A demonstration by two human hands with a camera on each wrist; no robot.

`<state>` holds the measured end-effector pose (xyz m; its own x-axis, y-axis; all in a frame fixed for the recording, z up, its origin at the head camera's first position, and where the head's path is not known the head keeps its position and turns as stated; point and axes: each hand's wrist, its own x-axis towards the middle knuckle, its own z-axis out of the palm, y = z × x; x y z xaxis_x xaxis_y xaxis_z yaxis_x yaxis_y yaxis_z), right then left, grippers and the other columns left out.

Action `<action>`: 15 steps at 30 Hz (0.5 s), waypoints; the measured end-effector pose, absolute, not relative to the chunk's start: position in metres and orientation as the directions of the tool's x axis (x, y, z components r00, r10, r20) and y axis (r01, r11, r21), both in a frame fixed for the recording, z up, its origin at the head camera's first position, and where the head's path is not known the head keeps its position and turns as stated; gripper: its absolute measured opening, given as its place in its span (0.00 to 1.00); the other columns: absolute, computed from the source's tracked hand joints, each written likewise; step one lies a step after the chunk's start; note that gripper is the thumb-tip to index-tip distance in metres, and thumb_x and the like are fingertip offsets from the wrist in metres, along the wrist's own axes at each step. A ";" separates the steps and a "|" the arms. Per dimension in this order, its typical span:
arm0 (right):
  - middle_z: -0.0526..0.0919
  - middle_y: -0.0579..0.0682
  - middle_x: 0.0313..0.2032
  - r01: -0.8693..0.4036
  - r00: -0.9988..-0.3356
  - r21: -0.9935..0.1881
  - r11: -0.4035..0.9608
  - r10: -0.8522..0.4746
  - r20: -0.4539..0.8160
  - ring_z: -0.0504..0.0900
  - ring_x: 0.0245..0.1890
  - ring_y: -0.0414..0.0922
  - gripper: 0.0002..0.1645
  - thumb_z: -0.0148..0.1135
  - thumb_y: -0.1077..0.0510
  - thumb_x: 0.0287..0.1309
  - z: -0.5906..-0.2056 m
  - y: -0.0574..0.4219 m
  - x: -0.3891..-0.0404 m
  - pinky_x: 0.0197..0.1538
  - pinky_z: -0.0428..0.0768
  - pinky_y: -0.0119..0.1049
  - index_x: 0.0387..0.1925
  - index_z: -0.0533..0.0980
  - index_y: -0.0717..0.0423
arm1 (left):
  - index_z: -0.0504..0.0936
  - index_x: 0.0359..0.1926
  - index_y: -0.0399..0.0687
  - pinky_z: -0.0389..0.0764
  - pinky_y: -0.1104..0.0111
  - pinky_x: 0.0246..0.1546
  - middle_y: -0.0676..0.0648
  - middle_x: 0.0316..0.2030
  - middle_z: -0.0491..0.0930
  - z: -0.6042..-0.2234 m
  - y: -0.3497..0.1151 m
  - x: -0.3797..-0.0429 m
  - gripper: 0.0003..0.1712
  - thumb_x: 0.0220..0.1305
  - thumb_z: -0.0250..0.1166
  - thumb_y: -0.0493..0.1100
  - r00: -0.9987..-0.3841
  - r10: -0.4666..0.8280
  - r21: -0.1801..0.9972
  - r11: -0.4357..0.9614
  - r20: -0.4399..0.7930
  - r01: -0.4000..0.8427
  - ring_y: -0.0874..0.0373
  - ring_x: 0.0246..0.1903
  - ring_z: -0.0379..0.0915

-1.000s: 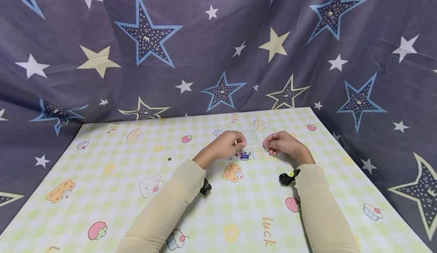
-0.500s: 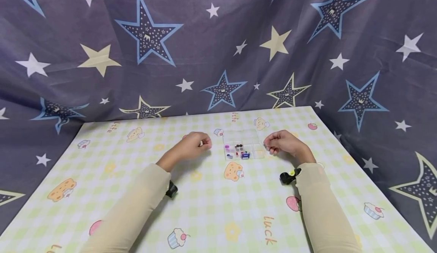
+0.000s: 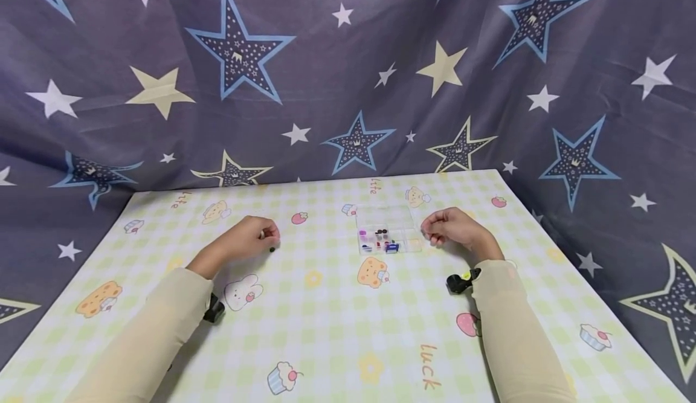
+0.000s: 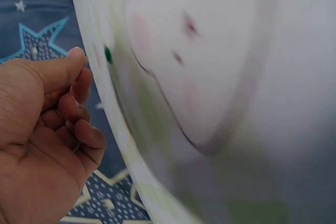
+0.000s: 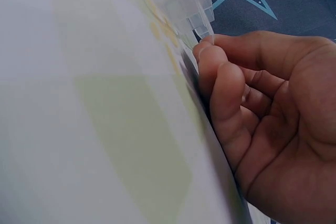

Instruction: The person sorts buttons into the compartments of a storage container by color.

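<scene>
My left hand (image 3: pixel 251 238) is low over the left side of the table, fingers loosely curled. A small dark green round piece (image 4: pixel 108 54) lies on the cloth just beyond its thumb and fingertips in the left wrist view. My right hand (image 3: pixel 454 229) stays beside the right end of a clear compartment box (image 3: pixel 410 240). Its thumb and forefinger are pinched together, with a small greyish thing (image 3: pixel 423 231) at the tips, mostly hidden by the fingers; I cannot tell its kind. The box's clear lid (image 3: pixel 383 217) is folded back, away from me.
Small purple, dark brown and red pieces sit in the box's compartments, with a larger blue piece (image 3: pixel 392 248) near its front. A checked cloth (image 3: pixel 326 342) printed with cartoons covers the table. A star-patterned curtain (image 3: pixel 304 89) hangs behind and to the sides.
My left hand has moved left, from above the box to the dark green piece, uncovering the box's compartments. My right hand has stayed in place with its fingertips pinched.
</scene>
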<state>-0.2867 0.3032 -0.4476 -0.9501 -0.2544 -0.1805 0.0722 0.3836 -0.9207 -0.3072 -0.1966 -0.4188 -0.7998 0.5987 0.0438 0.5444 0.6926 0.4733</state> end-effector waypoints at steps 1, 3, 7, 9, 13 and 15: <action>0.83 0.55 0.32 0.070 -0.950 -0.921 0.384 -0.257 -0.180 0.81 0.27 0.41 0.13 0.56 0.65 0.73 -0.448 0.303 -0.286 0.32 0.80 0.33 0.49 0.78 0.73 | 0.85 0.36 0.44 0.77 0.60 0.39 0.51 0.33 0.83 -0.419 -0.201 -0.307 0.06 0.72 0.63 0.35 -0.801 0.598 0.475 0.696 0.032 0.539 0.59 0.33 0.76; 0.83 0.55 0.32 0.074 -0.950 -0.921 0.382 -0.255 -0.182 0.81 0.27 0.41 0.13 0.56 0.65 0.73 -0.447 0.304 -0.286 0.33 0.80 0.33 0.49 0.78 0.73 | 0.85 0.37 0.44 0.77 0.60 0.39 0.51 0.32 0.84 -0.419 -0.206 -0.307 0.05 0.71 0.64 0.35 -0.797 0.604 0.478 0.697 0.011 0.535 0.59 0.33 0.76; 0.83 0.55 0.32 0.077 -0.949 -0.923 0.377 -0.255 -0.183 0.81 0.27 0.41 0.13 0.56 0.65 0.73 -0.445 0.304 -0.284 0.33 0.80 0.33 0.49 0.78 0.73 | 0.85 0.37 0.43 0.76 0.63 0.37 0.52 0.30 0.83 -0.419 -0.210 -0.307 0.03 0.69 0.66 0.35 -0.783 0.622 0.484 0.688 -0.011 0.541 0.60 0.30 0.73; 0.82 0.55 0.32 0.077 -0.949 -0.923 0.378 -0.255 -0.184 0.81 0.27 0.41 0.13 0.56 0.65 0.73 -0.446 0.304 -0.284 0.33 0.80 0.33 0.49 0.77 0.73 | 0.85 0.36 0.43 0.75 0.65 0.36 0.53 0.29 0.83 -0.420 -0.211 -0.307 0.03 0.69 0.66 0.35 -0.776 0.631 0.479 0.684 -0.008 0.551 0.61 0.29 0.72; 0.82 0.55 0.33 0.079 -0.949 -0.922 0.378 -0.255 -0.186 0.81 0.28 0.42 0.13 0.56 0.64 0.73 -0.447 0.303 -0.285 0.33 0.81 0.33 0.49 0.77 0.73 | 0.85 0.35 0.44 0.74 0.66 0.34 0.53 0.28 0.82 -0.424 -0.215 -0.309 0.04 0.70 0.65 0.35 -0.766 0.643 0.476 0.675 -0.005 0.564 0.61 0.27 0.71; 0.82 0.55 0.33 0.077 -0.949 -0.923 0.378 -0.257 -0.185 0.81 0.28 0.41 0.13 0.57 0.64 0.72 -0.447 0.303 -0.285 0.33 0.81 0.33 0.49 0.77 0.73 | 0.85 0.36 0.45 0.73 0.66 0.34 0.53 0.28 0.81 -0.427 -0.216 -0.310 0.05 0.71 0.64 0.35 -0.764 0.646 0.478 0.675 -0.013 0.562 0.61 0.27 0.70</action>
